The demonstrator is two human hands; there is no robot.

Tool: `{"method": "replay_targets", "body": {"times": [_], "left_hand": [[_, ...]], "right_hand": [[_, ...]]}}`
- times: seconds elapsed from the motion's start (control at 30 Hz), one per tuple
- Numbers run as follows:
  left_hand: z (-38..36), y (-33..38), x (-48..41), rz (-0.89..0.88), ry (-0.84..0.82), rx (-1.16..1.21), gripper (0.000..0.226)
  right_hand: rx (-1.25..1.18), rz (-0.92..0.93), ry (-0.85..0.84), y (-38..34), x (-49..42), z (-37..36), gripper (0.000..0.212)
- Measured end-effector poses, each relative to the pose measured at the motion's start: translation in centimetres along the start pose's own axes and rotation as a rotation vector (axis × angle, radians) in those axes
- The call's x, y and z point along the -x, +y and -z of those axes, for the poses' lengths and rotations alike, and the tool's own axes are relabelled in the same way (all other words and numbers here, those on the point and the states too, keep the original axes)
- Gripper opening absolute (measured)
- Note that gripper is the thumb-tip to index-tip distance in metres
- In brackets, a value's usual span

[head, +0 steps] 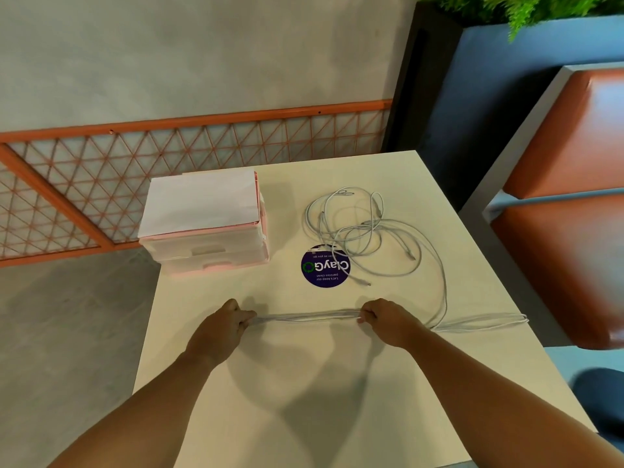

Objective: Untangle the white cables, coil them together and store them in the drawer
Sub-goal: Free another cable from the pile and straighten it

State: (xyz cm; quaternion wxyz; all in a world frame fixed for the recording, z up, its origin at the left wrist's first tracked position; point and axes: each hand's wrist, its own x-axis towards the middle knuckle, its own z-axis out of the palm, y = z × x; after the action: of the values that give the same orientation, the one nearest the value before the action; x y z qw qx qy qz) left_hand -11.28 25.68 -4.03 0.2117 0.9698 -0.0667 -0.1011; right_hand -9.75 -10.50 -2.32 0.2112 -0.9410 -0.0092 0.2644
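Several white cable strands (309, 316) run taut between my two hands just above the cream table (304, 393). My left hand (223, 327) grips their left end and my right hand (383, 319) grips their right end. Past my right hand the strands trail right into a narrow loop (486, 323) near the table's right edge, then curve back up to a loose tangle of white cables (361, 231) at the far right of the table. A pink and translucent drawer unit (206, 224) stands at the far left, with both drawers closed.
A round dark blue sticker (326, 269) lies flat between the drawer unit and the tangle, partly under the cables. An orange padded bench (570, 211) runs along the table's right side. An orange lattice railing (135, 170) stands behind on the left.
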Motion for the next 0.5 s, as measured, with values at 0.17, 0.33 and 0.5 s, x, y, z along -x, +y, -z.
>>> {"method": "replay_targets", "body": {"times": [0.17, 0.33, 0.5], "left_hand": [[1.7, 0.8, -0.5, -0.091, -0.053, -0.391, 0.034], [3.8, 4.3, -3.4, -0.159, -0.215, -0.516, 0.07], [1.2, 13.0, -5.4, -0.352, -0.319, -0.21, 0.054]], "right_hand": [[0.004, 0.065, -0.028, 0.2, -0.1, 0.5, 0.024], [-0.012, 0.133, 0.005, 0.5, 0.3, 0.8, 0.025], [-0.033, 0.188, 0.036, 0.2, 0.8, 1.3, 0.027]]}}
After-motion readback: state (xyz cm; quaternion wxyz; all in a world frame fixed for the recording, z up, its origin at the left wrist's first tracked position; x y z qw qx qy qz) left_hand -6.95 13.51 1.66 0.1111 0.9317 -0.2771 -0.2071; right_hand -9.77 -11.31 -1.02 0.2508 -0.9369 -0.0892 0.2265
